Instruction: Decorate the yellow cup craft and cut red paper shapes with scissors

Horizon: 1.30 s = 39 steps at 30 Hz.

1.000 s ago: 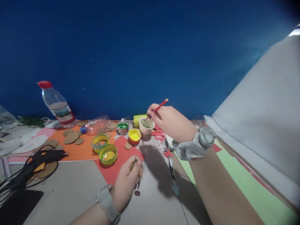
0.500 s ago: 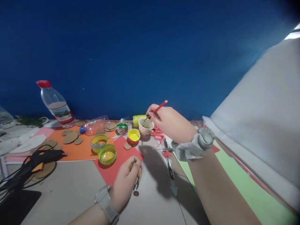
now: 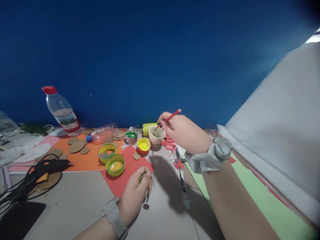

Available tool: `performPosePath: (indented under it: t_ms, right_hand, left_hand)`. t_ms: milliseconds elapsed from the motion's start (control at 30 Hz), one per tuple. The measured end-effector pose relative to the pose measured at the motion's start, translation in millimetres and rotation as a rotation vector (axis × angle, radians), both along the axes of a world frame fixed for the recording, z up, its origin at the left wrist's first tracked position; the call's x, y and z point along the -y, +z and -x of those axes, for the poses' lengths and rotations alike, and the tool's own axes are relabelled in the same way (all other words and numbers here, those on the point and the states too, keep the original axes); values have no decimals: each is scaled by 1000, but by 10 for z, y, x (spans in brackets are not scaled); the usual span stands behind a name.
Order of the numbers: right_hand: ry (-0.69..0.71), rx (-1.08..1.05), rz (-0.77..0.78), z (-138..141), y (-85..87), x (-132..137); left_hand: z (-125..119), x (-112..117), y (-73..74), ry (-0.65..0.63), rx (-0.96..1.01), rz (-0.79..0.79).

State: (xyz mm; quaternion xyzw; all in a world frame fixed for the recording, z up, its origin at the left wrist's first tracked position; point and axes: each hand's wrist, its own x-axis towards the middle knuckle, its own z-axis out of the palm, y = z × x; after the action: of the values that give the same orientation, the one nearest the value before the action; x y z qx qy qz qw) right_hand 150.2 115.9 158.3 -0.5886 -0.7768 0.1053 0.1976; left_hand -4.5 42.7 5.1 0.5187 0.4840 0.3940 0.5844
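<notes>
My right hand (image 3: pixel 176 128) is closed on a red paintbrush (image 3: pixel 173 115). Its lower end dips into a patterned paper cup (image 3: pixel 155 141) of murky greenish liquid, and the bristles are out of sight. My left hand (image 3: pixel 137 186) rests low over the table, fingers curled in and stained yellow-green; whatever they may hold is hidden. A small dark red button-like disc (image 3: pixel 146 206) lies below its fingertips. Left of the paper cup stand a cup of yellow paint (image 3: pixel 143 145) and a cup of green paint (image 3: pixel 131 136). Closer to my left hand are a yellow-green bowl (image 3: pixel 115 171) and a zigzag-edged ring (image 3: pixel 101 155).
At the left stand a red-capped bottle (image 3: pixel 63 113), cardboard discs (image 3: pixel 76 146) on orange paper (image 3: pixel 87 163), and a black glue gun (image 3: pixel 53 164) with cables. A clear bottle (image 3: pixel 103 133) lies behind. A utility knife (image 3: pixel 182 180) and green paper (image 3: pixel 240 186) are at the right.
The whole view has shifted slightly, so everything appears a little further right. The brush stays in the paper cup, and both hands keep nearly the same pose.
</notes>
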Motion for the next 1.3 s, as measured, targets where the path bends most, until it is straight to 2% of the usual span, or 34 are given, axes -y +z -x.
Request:
performPosePath:
  t_ms: [633, 967, 1300]
  right_hand:
    - [30, 28, 6, -15, 0, -9]
    - [78, 85, -52, -27, 13, -1]
    - [27, 79, -34, -21, 35, 12]
  left_hand:
    - [16, 4, -48, -2, 11, -5]
    - [20, -2, -73, -3, 28, -8]
    - [16, -9, -59, -1, 32, -4]
